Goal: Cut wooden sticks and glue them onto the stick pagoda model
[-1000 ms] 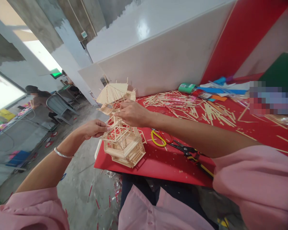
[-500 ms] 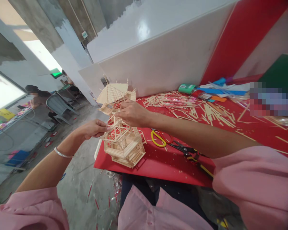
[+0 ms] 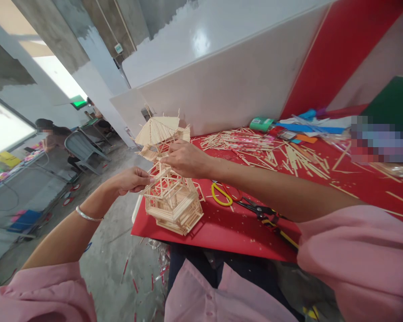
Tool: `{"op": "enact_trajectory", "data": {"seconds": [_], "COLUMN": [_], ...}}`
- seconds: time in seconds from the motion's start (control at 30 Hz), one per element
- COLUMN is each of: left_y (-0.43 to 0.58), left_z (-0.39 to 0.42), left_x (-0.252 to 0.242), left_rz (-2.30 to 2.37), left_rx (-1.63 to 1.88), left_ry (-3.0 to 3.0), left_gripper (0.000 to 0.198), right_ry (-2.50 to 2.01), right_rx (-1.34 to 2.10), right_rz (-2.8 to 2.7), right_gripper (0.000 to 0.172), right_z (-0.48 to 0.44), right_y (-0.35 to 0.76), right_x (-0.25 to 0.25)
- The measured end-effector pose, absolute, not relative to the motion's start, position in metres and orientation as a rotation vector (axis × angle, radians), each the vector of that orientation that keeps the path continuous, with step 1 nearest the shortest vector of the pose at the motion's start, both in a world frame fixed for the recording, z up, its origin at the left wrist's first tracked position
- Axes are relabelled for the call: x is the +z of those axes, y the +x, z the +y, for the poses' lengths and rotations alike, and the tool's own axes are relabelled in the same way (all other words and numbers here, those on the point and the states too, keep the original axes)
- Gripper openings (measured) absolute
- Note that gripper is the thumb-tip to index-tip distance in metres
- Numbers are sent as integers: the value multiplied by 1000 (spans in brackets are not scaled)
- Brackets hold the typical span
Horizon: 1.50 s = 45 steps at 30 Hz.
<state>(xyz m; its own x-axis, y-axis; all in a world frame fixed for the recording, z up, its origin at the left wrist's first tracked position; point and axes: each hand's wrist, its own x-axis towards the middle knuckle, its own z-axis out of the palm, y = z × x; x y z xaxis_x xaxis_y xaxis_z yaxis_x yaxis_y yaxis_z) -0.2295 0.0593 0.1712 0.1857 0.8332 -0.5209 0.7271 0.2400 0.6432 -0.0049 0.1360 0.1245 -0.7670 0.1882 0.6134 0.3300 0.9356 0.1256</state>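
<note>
A small house built of thin wooden sticks [image 3: 172, 203] stands at the near left corner of the red tabletop [image 3: 235, 232]. Behind it rises a second stick model with a fan-shaped roof [image 3: 157, 129]. My left hand [image 3: 130, 180] pinches the left upper frame of the house, fingers closed. My right hand [image 3: 184, 158] reaches across from the right and grips the top of the same frame, fingers curled on the sticks.
Yellow-handled scissors [image 3: 221, 194] and dark pliers [image 3: 263, 212] lie right of the house. Loose sticks [image 3: 272, 154] litter the table's far side before a white partition [image 3: 221, 89]. A green roll [image 3: 261, 123] and coloured paper [image 3: 309, 127] lie farther back. Another person [image 3: 50, 136] sits far left.
</note>
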Motion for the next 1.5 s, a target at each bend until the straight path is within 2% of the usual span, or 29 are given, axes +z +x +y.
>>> {"op": "enact_trajectory", "data": {"seconds": [1.5], "left_y": [-226], "left_z": [58], "left_x": [173], "left_rz": [1556], "left_rx": [168], "left_ry": [1497], "left_gripper": [56], "right_ry": [-322], "right_rx": [-335], "right_rz": [-2454], "right_gripper": [23], "right_z": [138], "right_y": [-4], "right_x": [123]}}
